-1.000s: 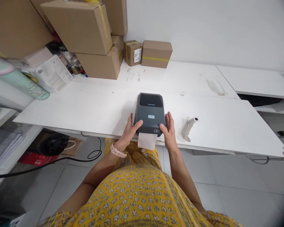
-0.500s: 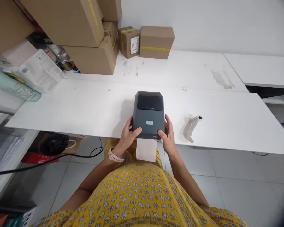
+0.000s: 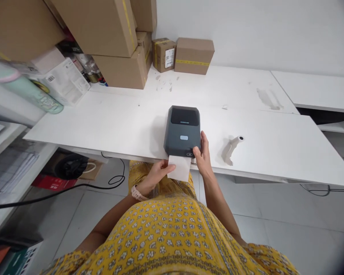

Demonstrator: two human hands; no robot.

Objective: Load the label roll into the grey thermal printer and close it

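A dark grey label printer [image 3: 184, 131] sits at the front edge of the white table. A strip of white label paper [image 3: 180, 170] sticks out of its front and hangs past the edge. My left hand [image 3: 157, 174], with a pale pink watch band on its wrist, is closed on the left side of that strip, thumb on top. On the printer's right front corner, my right hand [image 3: 203, 158] grips the casing with the thumb on top near a small round button. To the right stands a small paper roll core [image 3: 240, 138] with a torn, curling strip [image 3: 229, 154].
Cardboard boxes [image 3: 119, 70] are stacked at the back left, with two smaller ones, including a plain box [image 3: 194, 55], against the wall. At the left lie a mint green bottle [image 3: 36, 93] and a white box [image 3: 70, 82]. A black cable [image 3: 88, 185] runs below the table.
My left hand has left the printer's left side and moved down onto the paper strip, closing on it. My right hand stays on the printer. The view has shifted slightly.
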